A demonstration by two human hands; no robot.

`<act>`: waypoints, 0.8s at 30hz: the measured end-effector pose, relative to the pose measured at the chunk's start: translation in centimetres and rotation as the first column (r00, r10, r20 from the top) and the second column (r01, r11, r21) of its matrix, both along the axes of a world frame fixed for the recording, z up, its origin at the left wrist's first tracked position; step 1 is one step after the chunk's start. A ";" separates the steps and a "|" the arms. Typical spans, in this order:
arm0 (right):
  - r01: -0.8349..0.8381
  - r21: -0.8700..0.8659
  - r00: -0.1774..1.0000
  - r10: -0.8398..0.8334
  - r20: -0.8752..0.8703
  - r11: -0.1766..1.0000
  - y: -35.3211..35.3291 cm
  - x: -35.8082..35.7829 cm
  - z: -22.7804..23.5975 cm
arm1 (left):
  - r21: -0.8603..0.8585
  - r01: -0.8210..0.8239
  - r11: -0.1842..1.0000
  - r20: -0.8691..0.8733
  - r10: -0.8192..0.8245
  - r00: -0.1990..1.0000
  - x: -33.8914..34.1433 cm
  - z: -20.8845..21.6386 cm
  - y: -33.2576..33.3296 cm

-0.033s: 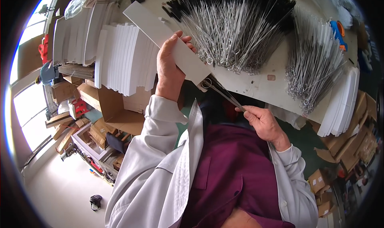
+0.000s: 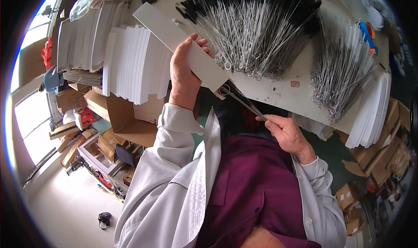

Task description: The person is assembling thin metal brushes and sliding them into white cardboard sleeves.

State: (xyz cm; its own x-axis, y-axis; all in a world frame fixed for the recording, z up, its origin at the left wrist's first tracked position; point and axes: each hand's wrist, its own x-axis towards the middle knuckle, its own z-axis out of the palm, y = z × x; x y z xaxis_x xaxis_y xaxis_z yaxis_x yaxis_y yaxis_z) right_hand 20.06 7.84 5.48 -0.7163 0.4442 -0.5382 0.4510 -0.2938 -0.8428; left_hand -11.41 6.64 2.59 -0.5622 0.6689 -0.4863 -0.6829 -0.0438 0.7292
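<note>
Long white carton (image 2: pixel 202 63) up in front of the chest, near edge of the counter (image 2: pixel 287 95); long axis slants from far left down to near right. Left hand (image 2: pixel 185 69) wrapped round its middle, thumb on top, fingers curled under far side. Small bundle of wire brushes (image 2: pixel 244 101) at the carton's lower right end, long axis roughly in line with it, dark bristles and one ring right by that end; tips inside or just beside, can't tell. Right hand (image 2: pixel 283 130) pinches the bundle's near end, right of and below the carton; left hand is nearer the carton end.

Containers: carton interior not visible, contents unknown. Open cardboard box (image 2: pixel 119 111) left of and below the carton, pale flat stuff inside, unclear what. Row of white cartons (image 2: pixel 135 61) left of the carton, packed side by side; contents hidden.

Right of the carton: big brush pile (image 2: pixel 252 39), bristles dark at far end, rings near; farther right, second wire pile (image 2: pixel 342 69) and white stack (image 2: pixel 374 113).
</note>
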 end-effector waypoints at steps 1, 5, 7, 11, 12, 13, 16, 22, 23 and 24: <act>-0.010 -0.008 1.000 0.010 0.009 1.000 0.0 0.0 0.0 | -0.002 0.001 1.000 0.003 -0.001 1.000 0.0 -0.2 0.0; -0.006 0.010 1.000 0.006 -0.004 1.000 0.1 -0.4 0.0 | 0.025 0.064 0.998 0.053 -0.065 0.996 1.3 -1.0 -0.2; -0.020 -0.006 1.000 0.021 0.023 1.000 0.4 -1.0 -0.2 | 0.024 0.095 0.995 0.091 -0.097 0.991 3.1 -1.6 -0.5; 0.061 -0.016 0.998 -0.062 -0.030 0.998 1.1 -2.8 -1.8 | 0.014 0.121 0.993 0.146 -0.121 0.982 7.0 -1.8 -1.0; 0.026 0.045 0.999 -0.028 0.033 0.999 1.8 -3.1 -1.7 | -0.003 0.116 0.993 0.146 -0.115 0.983 7.8 -1.5 -1.3; 0.035 0.046 0.999 -0.036 0.038 0.998 1.9 -3.3 -2.2 | -0.018 0.115 0.993 0.147 -0.111 0.983 8.3 -1.3 -1.3; 0.181 -0.073 0.966 -0.192 -0.172 0.981 2.5 -4.6 -3.3 | -0.003 0.078 0.997 0.136 -0.077 0.988 8.5 -1.9 -1.3; 0.064 -0.179 0.979 -0.096 -0.177 0.982 4.6 -3.9 -1.8 | -0.186 0.408 0.894 -0.005 -0.416 0.909 7.6 1.5 -3.2; 0.048 -0.147 0.982 -0.074 -0.176 0.988 5.1 -3.3 -1.6 | -0.184 0.409 0.894 -0.002 -0.417 0.909 7.2 2.4 -3.8; 0.044 -0.180 0.985 -0.073 -0.156 0.983 5.5 -2.9 -1.3 | -0.365 0.591 0.719 -0.140 -0.670 0.729 7.0 3.4 -4.3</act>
